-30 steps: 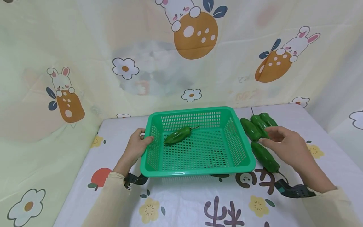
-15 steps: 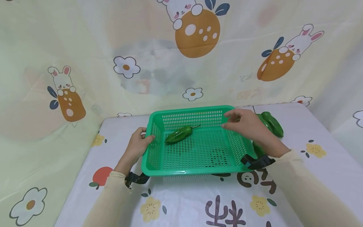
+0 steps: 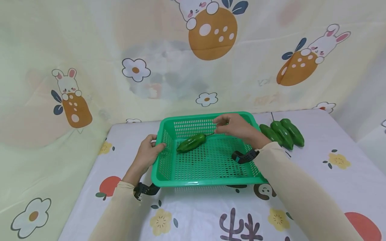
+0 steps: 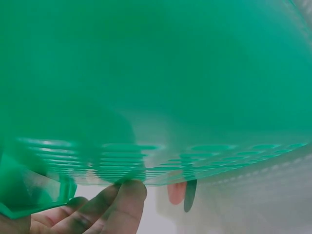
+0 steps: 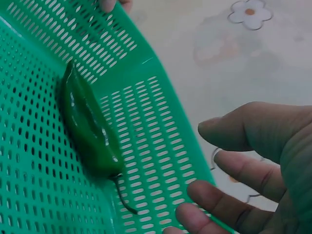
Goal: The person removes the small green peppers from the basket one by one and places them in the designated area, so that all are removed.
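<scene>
A green plastic basket (image 3: 208, 182) with slotted walls stands on the table. Inside, toward the left back, lies a green chili pepper (image 3: 191, 143) with its thin stem pointing right. My left hand (image 3: 146, 152) grips the basket's left rim, thumb over the inside and fingers outside and under the rim. Over the back right of the basket hovers my right hand (image 3: 236, 126), near the pepper's stem. In the right wrist view its thumb and fingers are spread apart with nothing between them, and the pepper (image 5: 90, 126) lies beside them.
Three more green chili peppers (image 3: 283, 134) lie side by side on the patterned tablecloth (image 3: 319, 180), right of the basket. My right sleeve (image 3: 298, 184) covers the table area just in front of them. A cartoon-print curtain (image 3: 169, 40) hangs behind the table.
My right hand has moved left, from beside the peppers on the table to over the basket. My left hand keeps its grip on the rim. The pepper in the basket has not moved.
</scene>
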Action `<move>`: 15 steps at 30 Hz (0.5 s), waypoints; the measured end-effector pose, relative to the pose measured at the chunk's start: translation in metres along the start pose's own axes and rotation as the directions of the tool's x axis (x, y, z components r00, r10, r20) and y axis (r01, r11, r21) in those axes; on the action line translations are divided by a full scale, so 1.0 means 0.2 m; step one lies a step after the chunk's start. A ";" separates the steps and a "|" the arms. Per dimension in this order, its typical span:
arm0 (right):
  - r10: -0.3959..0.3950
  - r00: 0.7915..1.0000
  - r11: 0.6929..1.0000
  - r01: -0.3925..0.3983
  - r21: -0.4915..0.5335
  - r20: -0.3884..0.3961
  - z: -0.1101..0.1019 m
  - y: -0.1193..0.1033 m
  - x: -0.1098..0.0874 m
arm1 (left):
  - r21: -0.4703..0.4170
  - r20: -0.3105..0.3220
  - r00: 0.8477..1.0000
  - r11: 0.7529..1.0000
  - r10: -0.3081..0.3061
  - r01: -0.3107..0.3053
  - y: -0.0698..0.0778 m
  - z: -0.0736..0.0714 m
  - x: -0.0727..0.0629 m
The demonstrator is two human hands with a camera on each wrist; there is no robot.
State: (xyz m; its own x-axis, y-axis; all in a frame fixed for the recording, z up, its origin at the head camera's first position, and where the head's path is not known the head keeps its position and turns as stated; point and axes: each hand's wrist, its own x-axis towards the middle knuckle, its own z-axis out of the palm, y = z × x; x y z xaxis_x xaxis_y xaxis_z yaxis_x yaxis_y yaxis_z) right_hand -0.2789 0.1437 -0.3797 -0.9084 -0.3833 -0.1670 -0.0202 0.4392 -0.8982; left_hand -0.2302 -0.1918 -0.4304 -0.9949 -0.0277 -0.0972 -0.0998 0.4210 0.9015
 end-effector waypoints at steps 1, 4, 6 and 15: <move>0.002 1.000 1.000 -0.002 -0.001 0.006 0.01 0.00 0.02 | -0.001 0.001 1.000 1.000 0.000 0.000 0.00 0.00 0.00; 0.005 1.000 1.000 -0.004 -0.011 0.024 0.03 0.01 0.08 | 0.000 0.002 1.000 1.000 0.001 -0.001 0.01 0.00 0.00; 0.003 0.999 1.000 -0.002 -0.025 0.037 0.04 0.01 0.11 | -0.001 0.001 1.000 1.000 0.002 -0.002 0.01 0.00 0.00; -0.007 0.997 0.996 0.014 -0.087 0.083 0.12 0.02 0.26 | -0.004 0.002 1.000 1.000 0.004 -0.004 0.00 0.00 0.00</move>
State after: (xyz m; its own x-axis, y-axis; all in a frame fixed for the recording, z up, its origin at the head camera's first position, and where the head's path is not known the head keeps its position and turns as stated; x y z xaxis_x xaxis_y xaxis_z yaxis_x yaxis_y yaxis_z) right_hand -0.3166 0.1060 -0.4024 -0.8704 -0.4524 -0.1942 -0.0692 0.5030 -0.8615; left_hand -0.2307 -0.1927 -0.4302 -0.9952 -0.0248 -0.0947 -0.0964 0.4177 0.9035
